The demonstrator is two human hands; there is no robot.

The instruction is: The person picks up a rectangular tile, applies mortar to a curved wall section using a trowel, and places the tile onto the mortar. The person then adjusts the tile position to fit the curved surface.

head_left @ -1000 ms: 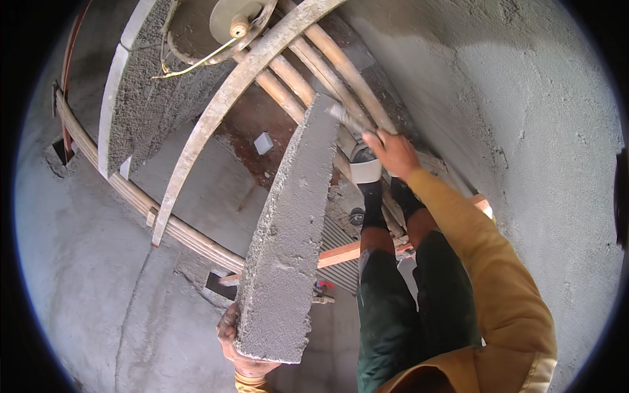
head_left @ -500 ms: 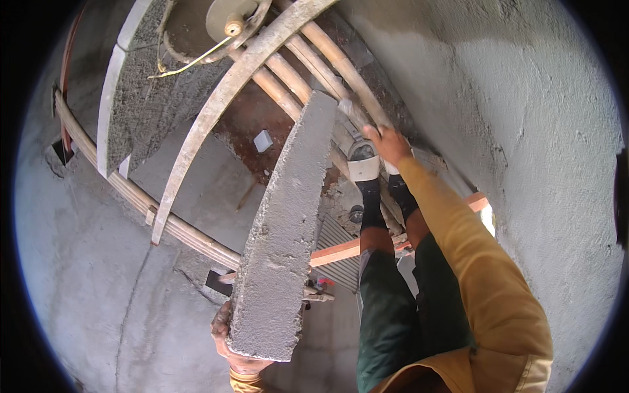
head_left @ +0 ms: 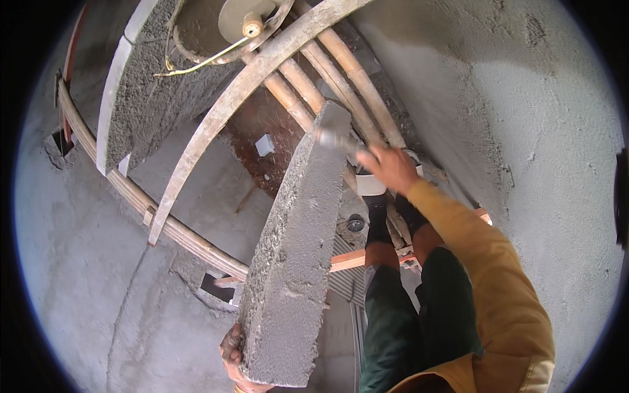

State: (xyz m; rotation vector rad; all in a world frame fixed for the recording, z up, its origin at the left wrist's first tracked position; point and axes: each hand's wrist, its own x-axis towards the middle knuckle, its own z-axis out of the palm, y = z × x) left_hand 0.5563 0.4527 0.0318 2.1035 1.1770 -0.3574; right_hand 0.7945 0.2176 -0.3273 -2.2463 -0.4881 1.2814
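A long grey concrete block (head_left: 295, 255) slants across the middle, its narrow-looking far end up near the bamboo poles. At its near end my left hand (head_left: 232, 357) grips the lower left edge, with some fingers hidden behind the block. My right hand (head_left: 392, 169) is closed round the handle of what looks like a hammer (head_left: 333, 139), smeared by motion. The hammer's head lies over the far end of the block, apparently touching it. Small light fragments show beside the block's far left side.
Under my feet run several bamboo poles (head_left: 341, 56), crossed by a curved wooden plank (head_left: 216, 124). A round mortar-smeared pan (head_left: 196, 29) stands at the far end. Rough plastered wall (head_left: 524, 164) rises at right. A floor far below holds a white piece (head_left: 265, 145).
The hammer has swung left from beside the block onto its far end. The block has shifted slightly right and nearer, turning to show more of its left side. Small fragments have appeared.
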